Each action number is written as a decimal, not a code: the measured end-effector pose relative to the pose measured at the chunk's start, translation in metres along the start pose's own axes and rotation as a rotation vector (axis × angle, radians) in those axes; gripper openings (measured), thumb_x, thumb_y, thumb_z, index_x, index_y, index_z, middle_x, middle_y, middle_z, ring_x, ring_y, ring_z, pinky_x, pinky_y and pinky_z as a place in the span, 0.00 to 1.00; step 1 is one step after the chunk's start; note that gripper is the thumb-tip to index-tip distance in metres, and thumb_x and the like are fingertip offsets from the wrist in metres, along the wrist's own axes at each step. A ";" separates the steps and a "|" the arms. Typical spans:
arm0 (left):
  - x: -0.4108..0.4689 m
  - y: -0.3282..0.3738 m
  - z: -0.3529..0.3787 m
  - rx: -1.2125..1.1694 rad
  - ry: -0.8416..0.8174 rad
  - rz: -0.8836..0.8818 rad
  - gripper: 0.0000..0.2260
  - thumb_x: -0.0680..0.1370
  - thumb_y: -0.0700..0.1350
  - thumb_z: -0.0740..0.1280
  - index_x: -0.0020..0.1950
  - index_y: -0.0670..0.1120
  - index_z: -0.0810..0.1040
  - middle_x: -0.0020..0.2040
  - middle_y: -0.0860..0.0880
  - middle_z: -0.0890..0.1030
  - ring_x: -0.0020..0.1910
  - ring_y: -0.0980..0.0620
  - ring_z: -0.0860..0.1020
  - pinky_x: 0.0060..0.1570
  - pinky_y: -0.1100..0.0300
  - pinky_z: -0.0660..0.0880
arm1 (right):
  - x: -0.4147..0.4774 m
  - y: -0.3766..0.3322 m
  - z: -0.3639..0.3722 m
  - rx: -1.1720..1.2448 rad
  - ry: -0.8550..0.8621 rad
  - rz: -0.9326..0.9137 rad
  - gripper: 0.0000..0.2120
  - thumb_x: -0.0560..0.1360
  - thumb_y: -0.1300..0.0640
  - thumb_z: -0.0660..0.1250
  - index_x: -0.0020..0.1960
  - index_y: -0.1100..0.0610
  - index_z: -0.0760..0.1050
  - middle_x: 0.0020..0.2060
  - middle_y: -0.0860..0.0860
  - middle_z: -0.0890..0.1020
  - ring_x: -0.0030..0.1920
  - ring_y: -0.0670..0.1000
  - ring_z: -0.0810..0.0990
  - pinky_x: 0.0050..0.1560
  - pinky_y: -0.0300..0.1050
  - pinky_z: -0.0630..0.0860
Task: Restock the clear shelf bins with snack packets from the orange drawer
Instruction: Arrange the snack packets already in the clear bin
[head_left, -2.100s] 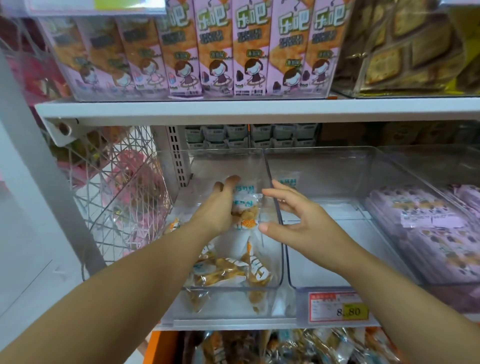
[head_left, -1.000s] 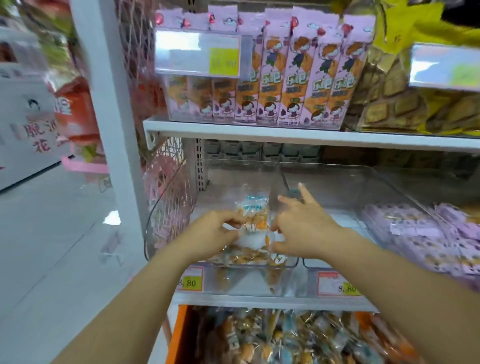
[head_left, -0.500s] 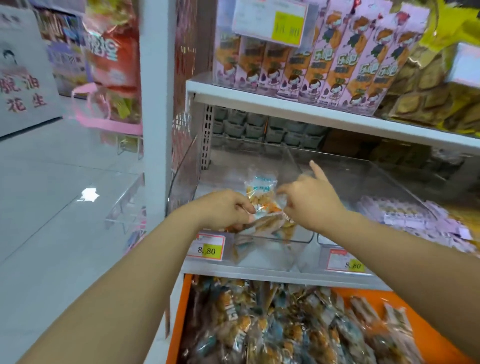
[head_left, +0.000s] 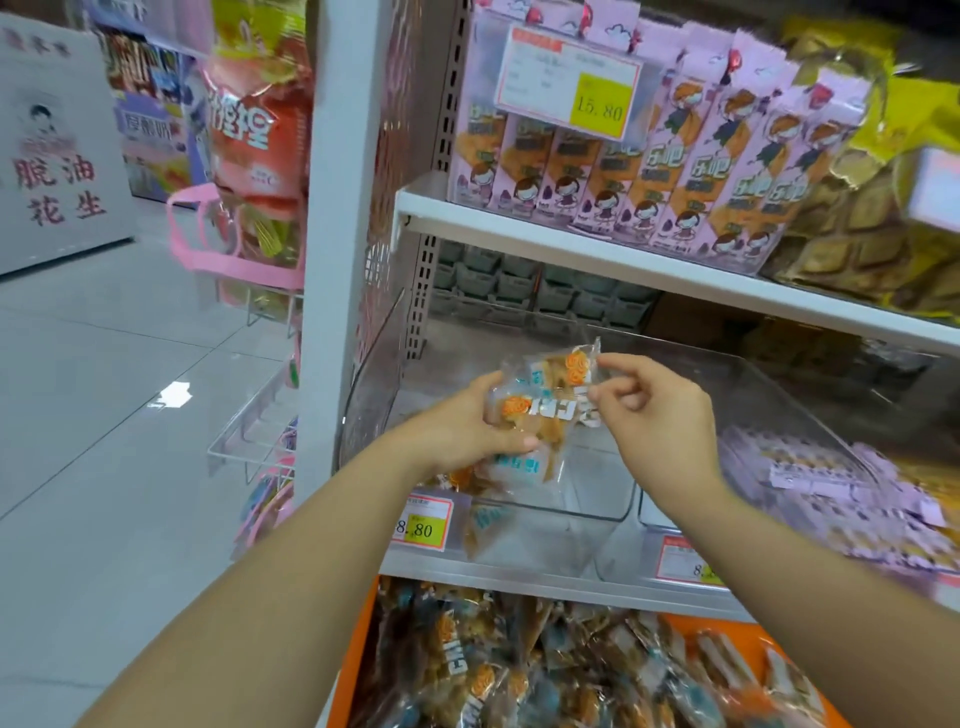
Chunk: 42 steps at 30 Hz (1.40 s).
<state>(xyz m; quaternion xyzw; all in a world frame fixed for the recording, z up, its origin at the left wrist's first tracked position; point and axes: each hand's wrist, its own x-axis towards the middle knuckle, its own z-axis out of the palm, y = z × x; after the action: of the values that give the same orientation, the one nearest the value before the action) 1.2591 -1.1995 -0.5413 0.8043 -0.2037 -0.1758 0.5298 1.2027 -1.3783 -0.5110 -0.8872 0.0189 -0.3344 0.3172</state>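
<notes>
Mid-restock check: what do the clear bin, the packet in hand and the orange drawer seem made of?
Clear bin: rigid, glossy transparent plastic, probably acrylic; its walls are see-through and the edges glint. Snack packet, pinched by the left hand and right hand: thin, crinkly, shiny film with the contents visible. Orange drawer: smooth and opaque; plastic or painted metal, unclear.

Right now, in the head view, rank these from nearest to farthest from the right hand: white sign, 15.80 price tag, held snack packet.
1. snack packet: pinched in the right hand itself, on its left side.
2. 15.80 price tag: higher up, above the hand.
3. white sign: far left, in the background.
</notes>
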 end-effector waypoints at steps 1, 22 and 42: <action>0.003 -0.003 0.000 -0.063 0.014 -0.009 0.39 0.71 0.50 0.74 0.76 0.53 0.57 0.59 0.51 0.79 0.56 0.53 0.77 0.57 0.59 0.71 | 0.000 0.001 0.001 0.073 -0.014 0.033 0.14 0.73 0.62 0.69 0.57 0.51 0.79 0.31 0.41 0.79 0.35 0.38 0.77 0.44 0.35 0.74; -0.004 0.011 -0.012 -0.217 0.119 0.020 0.16 0.71 0.41 0.75 0.54 0.51 0.75 0.50 0.42 0.83 0.45 0.46 0.81 0.50 0.51 0.78 | -0.012 0.007 -0.059 0.210 -0.165 0.149 0.23 0.77 0.67 0.63 0.68 0.51 0.67 0.38 0.49 0.76 0.35 0.43 0.75 0.37 0.33 0.74; -0.008 0.041 0.035 -0.664 -0.052 -0.078 0.29 0.66 0.65 0.66 0.59 0.48 0.77 0.48 0.49 0.85 0.48 0.50 0.84 0.50 0.53 0.79 | -0.016 0.007 -0.043 0.277 -0.191 0.307 0.14 0.74 0.68 0.65 0.55 0.52 0.75 0.33 0.49 0.77 0.34 0.47 0.76 0.45 0.50 0.79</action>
<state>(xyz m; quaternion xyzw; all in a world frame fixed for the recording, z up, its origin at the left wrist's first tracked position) 1.2296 -1.2372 -0.5163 0.5901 -0.1177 -0.2734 0.7505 1.1653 -1.4038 -0.4997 -0.8496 0.0776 -0.1959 0.4835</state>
